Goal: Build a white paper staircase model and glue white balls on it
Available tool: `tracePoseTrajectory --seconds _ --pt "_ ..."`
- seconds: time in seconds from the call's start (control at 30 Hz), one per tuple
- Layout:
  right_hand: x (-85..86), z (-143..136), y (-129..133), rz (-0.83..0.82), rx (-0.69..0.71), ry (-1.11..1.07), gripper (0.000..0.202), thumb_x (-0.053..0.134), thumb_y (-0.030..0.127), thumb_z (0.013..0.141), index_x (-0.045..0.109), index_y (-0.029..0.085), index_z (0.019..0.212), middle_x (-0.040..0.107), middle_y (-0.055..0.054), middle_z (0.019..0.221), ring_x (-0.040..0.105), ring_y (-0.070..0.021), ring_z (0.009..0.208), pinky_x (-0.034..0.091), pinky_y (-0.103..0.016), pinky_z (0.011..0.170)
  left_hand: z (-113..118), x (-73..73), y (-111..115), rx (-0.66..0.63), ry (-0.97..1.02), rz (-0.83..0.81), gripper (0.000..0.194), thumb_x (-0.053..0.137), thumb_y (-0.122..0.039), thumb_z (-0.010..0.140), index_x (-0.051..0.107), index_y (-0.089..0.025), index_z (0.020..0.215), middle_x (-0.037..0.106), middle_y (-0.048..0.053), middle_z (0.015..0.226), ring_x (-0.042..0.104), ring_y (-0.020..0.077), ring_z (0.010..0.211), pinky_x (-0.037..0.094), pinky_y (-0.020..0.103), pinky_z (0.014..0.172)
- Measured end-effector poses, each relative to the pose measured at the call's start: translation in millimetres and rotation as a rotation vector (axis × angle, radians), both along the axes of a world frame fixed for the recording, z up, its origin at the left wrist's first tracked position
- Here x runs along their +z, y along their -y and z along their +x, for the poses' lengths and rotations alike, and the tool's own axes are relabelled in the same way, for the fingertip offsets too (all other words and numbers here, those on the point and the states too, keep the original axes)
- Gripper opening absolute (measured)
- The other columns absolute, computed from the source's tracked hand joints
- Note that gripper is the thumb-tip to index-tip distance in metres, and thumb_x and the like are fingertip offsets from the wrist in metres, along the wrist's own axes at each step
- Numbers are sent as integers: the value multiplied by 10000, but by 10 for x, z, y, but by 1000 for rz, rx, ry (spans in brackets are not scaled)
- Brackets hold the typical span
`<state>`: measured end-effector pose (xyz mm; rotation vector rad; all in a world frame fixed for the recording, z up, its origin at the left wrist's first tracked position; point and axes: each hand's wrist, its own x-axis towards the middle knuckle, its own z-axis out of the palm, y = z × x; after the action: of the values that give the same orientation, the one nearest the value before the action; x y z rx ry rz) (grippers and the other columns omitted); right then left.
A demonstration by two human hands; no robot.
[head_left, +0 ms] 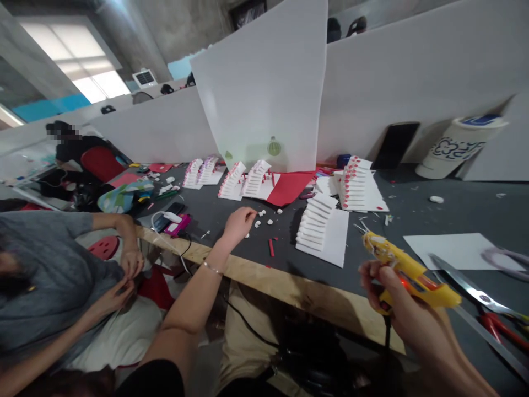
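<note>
My right hand (392,295) is wrapped round the grip of a yellow hot glue gun (397,259), whose nozzle points left over the table. Over the dark tabletop, my left hand (238,226) has its fingers pinched together beside several small white balls (270,222); whether anything is between the fingertips is hidden. Between the hands stands a curved white stepped paper piece (316,223) on a white card (335,237). A short red stick (271,247) lies near the table's front edge.
Similar stepped pieces with red tips (354,184) stand farther back. Scissors (475,289) and white paper (450,251) lie at right, near a tilted cup (454,146) and a phone (395,144). A white board (264,82) rises behind. At left a co-worker (61,275) sits, hands together.
</note>
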<state>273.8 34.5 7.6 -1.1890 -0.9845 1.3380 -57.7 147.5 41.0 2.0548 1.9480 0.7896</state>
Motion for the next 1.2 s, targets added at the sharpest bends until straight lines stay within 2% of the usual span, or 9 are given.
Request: tracePoseTrajectory --seconds 0.17,0.33,0.43,0.53,0.63,0.73,0.9,1.1,1.2 --pt "-78 -47 -35 -28 -28 12 357 670 559 786 626 205 811 586 0 709 483 -86 464 399 -202 377 -223 -313 245 5 -127 -106 223 523 -100 856 720 -160 941 674 89 948 621 212 925 467 324 849" --pt "-23 -85 -51 -65 -27 42 371 688 584 751 630 219 788 594 10 698 482 -82 450 401 -203 376 -281 -378 365 -1 -119 -198 168 624 -108 810 717 -162 938 650 73 873 618 209 855 474 333 807" --pt "-65 -74 -54 -77 -15 69 356 653 581 783 631 226 790 585 14 669 480 -89 450 403 -210 386 -251 -371 380 50 26 -156 163 624 -53 780 714 -169 853 645 50 834 610 185 824 461 324 804" --pt "-105 -94 -33 -86 30 121 354 624 572 808 638 219 827 595 4 676 500 -98 474 418 -216 413 -65 -331 433 71 417 -141 145 657 -72 751 706 -174 842 667 35 834 611 154 778 461 287 746" --pt "-55 -175 14 -76 99 171 367 616 574 798 642 209 828 593 2 661 499 -100 470 421 -217 415 288 -262 558 -29 954 -292 183 729 -185 734 698 -165 913 703 46 831 621 130 703 452 244 639" --pt "46 -268 64 -39 135 200 367 625 570 766 635 204 777 578 8 619 477 -98 440 417 -223 402 670 -188 704 -130 1266 -437 284 781 -268 715 703 -149 961 724 72 835 625 118 659 430 215 571" --pt "107 -276 148 20 205 223 301 601 504 812 632 205 796 569 19 607 455 -89 442 404 -214 418 1037 -94 814 -206 1379 -519 316 813 -292 692 722 -143 956 726 70 796 630 117 642 443 211 559" --pt "108 -207 213 59 214 262 298 586 491 826 623 196 804 575 9 633 460 -97 472 421 -221 443 1130 -11 852 -145 1321 -363 251 854 -220 620 726 -148 824 702 35 804 605 95 671 447 180 569" --pt "129 -206 230 61 230 244 293 570 486 827 613 196 816 560 16 623 446 -91 451 410 -219 426 1147 17 876 -123 1395 -347 293 852 -202 621 728 -165 884 680 14 792 590 78 656 438 161 558"
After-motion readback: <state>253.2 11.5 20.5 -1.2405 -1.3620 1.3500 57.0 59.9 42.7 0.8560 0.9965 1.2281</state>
